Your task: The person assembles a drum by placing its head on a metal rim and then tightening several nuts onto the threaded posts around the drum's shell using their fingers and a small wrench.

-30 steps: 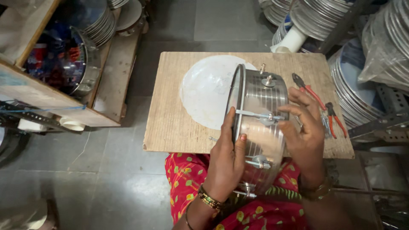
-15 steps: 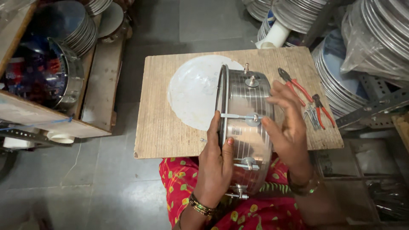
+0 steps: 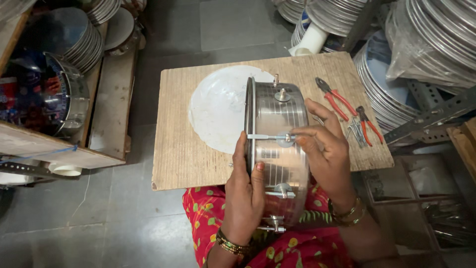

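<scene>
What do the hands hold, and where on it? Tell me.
A metal drum shell, on edge on the wooden board. Left hand grips its near rim; right hand pinches a tension rod on its side.

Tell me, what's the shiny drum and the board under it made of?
The drum shell looks like polished metal, probably steel or chrome plate: it is silvery and throws back light like a mirror. Its tension rod looks like the same bright metal. The board looks like bare wood, likely plywood or pressed board: tan, matte, with fine grain lines and rough edges.
</scene>
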